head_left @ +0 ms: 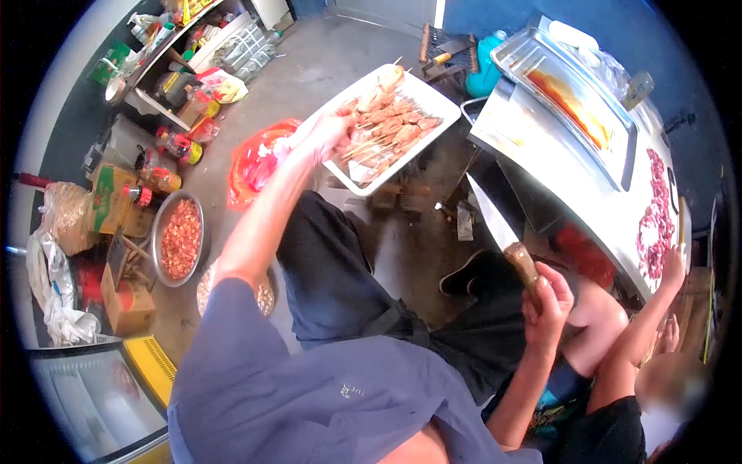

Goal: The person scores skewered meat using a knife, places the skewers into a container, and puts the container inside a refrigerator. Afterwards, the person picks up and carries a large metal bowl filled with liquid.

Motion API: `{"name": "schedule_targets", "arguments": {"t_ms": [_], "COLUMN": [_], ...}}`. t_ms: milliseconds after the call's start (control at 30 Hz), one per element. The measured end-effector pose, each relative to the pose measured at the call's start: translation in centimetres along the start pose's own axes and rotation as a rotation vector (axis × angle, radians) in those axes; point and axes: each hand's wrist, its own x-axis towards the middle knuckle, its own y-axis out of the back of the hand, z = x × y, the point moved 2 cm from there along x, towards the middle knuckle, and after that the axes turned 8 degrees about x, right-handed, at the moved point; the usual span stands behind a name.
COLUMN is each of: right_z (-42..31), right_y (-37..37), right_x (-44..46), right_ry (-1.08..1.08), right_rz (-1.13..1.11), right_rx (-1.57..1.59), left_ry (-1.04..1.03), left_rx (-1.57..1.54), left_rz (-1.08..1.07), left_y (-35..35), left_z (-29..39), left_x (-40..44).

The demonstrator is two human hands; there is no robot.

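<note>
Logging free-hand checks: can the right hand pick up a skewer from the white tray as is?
Probably not: the right hand is gripping the knife and would need freeing first. Otherwise the way to the skewers in the white tray looks open.

Between left forearm [272,203] and knife [498,220] lies open room — the tray [423,94] bounds it.

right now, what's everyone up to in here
The person's right hand holds a knife, blade pointing up and away. Their left hand is at a white tray of meat skewers; whether it grips one is unclear. Another person's hand is beside red meat on the white table. A metal bowl of meat pieces sits on the floor.
</note>
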Motion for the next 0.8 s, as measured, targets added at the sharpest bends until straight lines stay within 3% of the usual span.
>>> {"name": "schedule_targets", "arguments": {"t_ms": [167, 267, 300, 367, 400, 533, 600, 633, 700, 767, 800], "right_z": [1.8, 2.2, 2.1, 2.1, 2.3, 1.7, 0.2, -0.4, -1.2, -2.4, -2.6], "right_y": [-1.3, -1.3, -1.5, -1.4, -0.7, -0.4, -0.9, -1.2, -1.4, -1.6, -1.3], "right_x": [0.0, -0.1, -0.1, -0.2, 0.0, 0.9, 1.4, 1.8, 2.7, 3.7, 4.4], "right_ry": [-0.058, -0.075, -0.072, -0.045, -0.039, 0.01, 0.033, 0.049, 0.091, 0.154, 0.197], "right_rz": [0.046, 0.057, 0.063, 0.083, 0.039, 0.082, 0.083, 0.076, 0.119, 0.113, 0.075], "right_rx": [0.004, -0.02, -0.027, 0.036, 0.06, 0.13, 0.137, 0.148, 0.128, 0.047, 0.031], "left_ry": [0.125, 0.09, 0.087, -0.191, -0.128, -0.168, -0.536, -0.545, -0.438, -0.398, -0.537], "left_rx": [0.198, 0.988, 0.983, 1.284, 1.343, 1.399, 1.471, 1.466, 1.418, 1.424, 1.343], "left_rz": [0.014, 0.067, 0.061, 0.241, 0.227, 0.243, 0.266, 0.265, 0.035, 0.03, 0.12], "left_y": [3.2, 3.5, 3.0, 1.7, 1.0, 0.9, 1.0, 1.5, 1.4, 1.0, 1.0], "left_z": [-4.1, -6.8, -6.5, -4.3, -2.6, -1.4, -2.8, -4.0, -5.2, -4.4, -4.0], "left_x": [9.6, 14.0, 13.9, 11.7, 10.3, 8.8, 9.5, 10.1, 10.7, 9.8, 9.3]}}
